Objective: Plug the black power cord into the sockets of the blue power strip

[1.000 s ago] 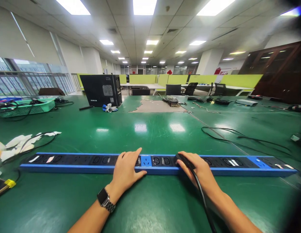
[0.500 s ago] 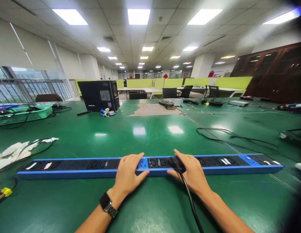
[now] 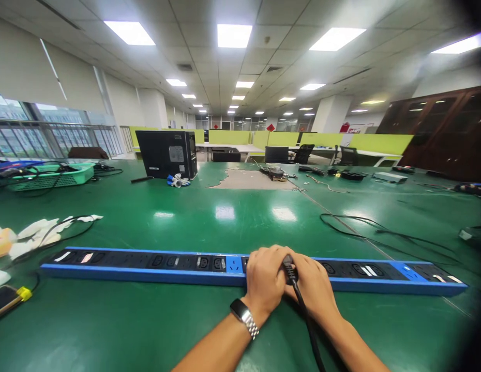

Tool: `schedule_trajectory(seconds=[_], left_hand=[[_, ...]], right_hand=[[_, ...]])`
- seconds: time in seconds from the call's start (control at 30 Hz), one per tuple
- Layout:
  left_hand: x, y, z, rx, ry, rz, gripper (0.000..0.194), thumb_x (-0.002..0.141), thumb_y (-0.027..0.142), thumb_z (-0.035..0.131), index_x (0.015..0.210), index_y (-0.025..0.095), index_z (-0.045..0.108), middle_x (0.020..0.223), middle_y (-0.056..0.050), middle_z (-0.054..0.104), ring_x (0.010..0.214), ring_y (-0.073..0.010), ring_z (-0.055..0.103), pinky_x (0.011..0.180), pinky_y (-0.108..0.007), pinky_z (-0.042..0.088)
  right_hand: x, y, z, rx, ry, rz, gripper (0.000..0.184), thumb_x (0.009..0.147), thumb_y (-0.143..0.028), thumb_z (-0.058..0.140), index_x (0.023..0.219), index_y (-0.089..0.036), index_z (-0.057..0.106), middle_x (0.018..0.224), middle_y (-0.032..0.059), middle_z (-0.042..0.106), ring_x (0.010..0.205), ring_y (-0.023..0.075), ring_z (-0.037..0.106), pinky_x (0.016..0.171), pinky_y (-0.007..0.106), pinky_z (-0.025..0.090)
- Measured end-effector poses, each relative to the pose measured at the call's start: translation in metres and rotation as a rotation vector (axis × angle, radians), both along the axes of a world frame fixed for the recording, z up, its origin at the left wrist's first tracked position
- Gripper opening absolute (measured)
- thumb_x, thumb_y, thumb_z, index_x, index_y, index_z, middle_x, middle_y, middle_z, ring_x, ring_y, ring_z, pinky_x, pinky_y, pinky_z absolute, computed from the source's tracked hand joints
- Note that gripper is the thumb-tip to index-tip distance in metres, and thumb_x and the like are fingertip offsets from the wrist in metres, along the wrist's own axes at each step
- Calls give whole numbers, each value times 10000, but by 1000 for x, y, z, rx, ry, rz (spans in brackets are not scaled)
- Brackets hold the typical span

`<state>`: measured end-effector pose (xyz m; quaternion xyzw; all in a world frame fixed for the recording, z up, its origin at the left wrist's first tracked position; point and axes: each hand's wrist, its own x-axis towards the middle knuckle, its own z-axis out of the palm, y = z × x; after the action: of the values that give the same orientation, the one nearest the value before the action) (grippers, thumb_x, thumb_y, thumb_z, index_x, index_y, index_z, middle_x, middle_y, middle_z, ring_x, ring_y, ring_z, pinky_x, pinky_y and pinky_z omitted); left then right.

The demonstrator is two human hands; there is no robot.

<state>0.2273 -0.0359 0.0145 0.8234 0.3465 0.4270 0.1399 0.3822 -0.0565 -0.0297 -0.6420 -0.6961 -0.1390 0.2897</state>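
Note:
A long blue-edged power strip (image 3: 147, 275) with black and blue sockets lies crosswise on the green table. A black power plug (image 3: 290, 269) sits at its middle, and its thick cord runs down toward me. My left hand (image 3: 266, 273), with a watch on the wrist, is closed over the strip just left of the plug. My right hand (image 3: 312, 281) is closed around the plug from the right, close against my left hand. The fingertips of both hands are hidden on the far side. How deep the plug sits in its socket cannot be seen.
Farther back stand a black computer case (image 3: 166, 154) and, beside it, blue-and-white gloves (image 3: 178, 180). A green basket (image 3: 54, 178) with cables is at the left, near white crumpled material (image 3: 42, 233). A loose black cable (image 3: 364, 221) lies at the right.
My left hand has moved right along the strip and now lies against the plug and my right hand. The right hand has drawn its fingers together. The view has shifted slightly.

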Motion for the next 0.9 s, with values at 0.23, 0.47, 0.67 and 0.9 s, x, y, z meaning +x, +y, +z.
schedule_trajectory(seconds=[0.23,0.47,0.67,0.9], left_hand=[[-142,21,4,0,-160,320,306,893,336,553,1182,235,569,1124,-58,679,1019,-221,618,897,-369,466],[-234,31,-17,-73,78,324,325,861,420,587,1138,257,639,1091,-41,711,1001,-230,643,892,-378,482],[-225,36,-13,-94,237,249,318,877,377,566,1168,259,618,1164,-46,690,1071,-239,621,942,-409,456],[-230,31,-14,-49,398,237,737,807,457,644,1439,283,307,1327,-81,589,1233,-253,524,1103,-515,280]], right_hand=[[-2,2,-1,-40,16,-35,773,639,-639,682,1248,-183,545,1190,120,648,1113,307,574,956,480,393],[-3,2,-2,-41,14,-26,714,648,-675,664,1189,-215,587,1203,96,648,1127,308,566,937,491,398],[0,3,-3,-36,25,-14,710,658,-687,647,1188,-218,589,1201,103,648,1129,327,564,928,530,394],[-76,5,26,-48,120,300,507,796,-491,630,1222,-223,569,1196,99,648,1104,265,575,955,461,412]])
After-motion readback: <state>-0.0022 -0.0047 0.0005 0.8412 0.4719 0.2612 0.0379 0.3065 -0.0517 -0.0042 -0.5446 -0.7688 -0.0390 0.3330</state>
